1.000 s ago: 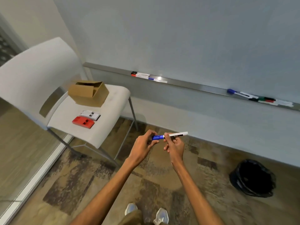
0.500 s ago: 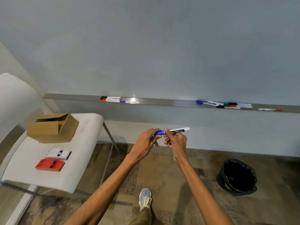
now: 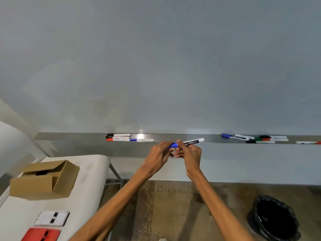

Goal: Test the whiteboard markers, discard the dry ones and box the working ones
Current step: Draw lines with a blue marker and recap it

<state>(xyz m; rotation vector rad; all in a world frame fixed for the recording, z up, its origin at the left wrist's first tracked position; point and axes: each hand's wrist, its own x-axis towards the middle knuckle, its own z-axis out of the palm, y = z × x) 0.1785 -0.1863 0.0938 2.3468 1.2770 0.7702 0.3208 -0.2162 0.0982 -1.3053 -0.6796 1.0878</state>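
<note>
I hold a blue-capped white marker (image 3: pixel 192 142) level in front of the whiteboard (image 3: pixel 156 66). My left hand (image 3: pixel 159 156) pinches its blue cap end, and my right hand (image 3: pixel 190 153) grips the barrel just beside it. The cap is still on the marker. Three markers (image 3: pixel 125 137) lie on the left part of the metal tray (image 3: pixel 173 137), and several more markers (image 3: pixel 257 138) lie on its right part. An open cardboard box (image 3: pixel 43 180) stands on the white chair seat (image 3: pixel 90 180) at lower left. A black-lined bin (image 3: pixel 274 218) sits on the floor at lower right.
A white eraser (image 3: pixel 52 218) and a red eraser (image 3: pixel 42 234) lie on the chair seat in front of the box. The chair's back rises at the far left. Patterned carpet covers the floor between chair and bin.
The view has tilted up toward the whiteboard, and my hands have risen with the marker to tray height. Both hands keep the same hold on it.
</note>
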